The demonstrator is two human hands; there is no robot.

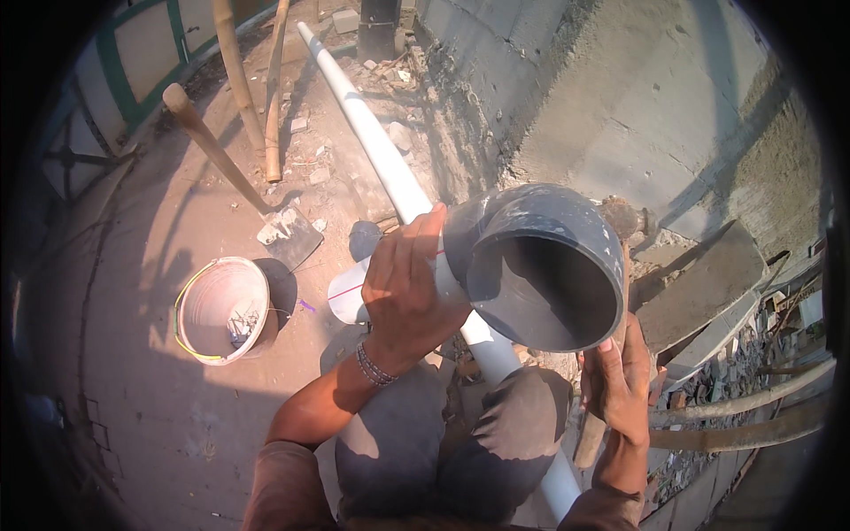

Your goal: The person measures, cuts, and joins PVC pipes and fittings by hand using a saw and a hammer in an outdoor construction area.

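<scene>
A dark grey plastic pipe elbow point(567, 221), smeared with pale dust, is held up in front of my knees with its wide mouth facing me. Its other end meets a short white pipe point(348, 292) marked with a red line. My left hand point(403, 296) is wrapped over this pipe close to the elbow. Below the elbow's right side, my right hand point(620, 380) closes round a hammer point(625, 218) with a wooden handle, and its thumb lies by the elbow's rim. Part of the handle is hidden. Beneath them, a long white pipe point(372, 124) runs diagonally between my legs.
On the left ground stands a pinkish bucket point(210, 292) with a yellow handle. A shovel point(288, 234) and bamboo poles point(237, 80) lean beyond it. A rough concrete wall point(602, 106) rises at right, above planks point(699, 292), rubble and more poles point(744, 429).
</scene>
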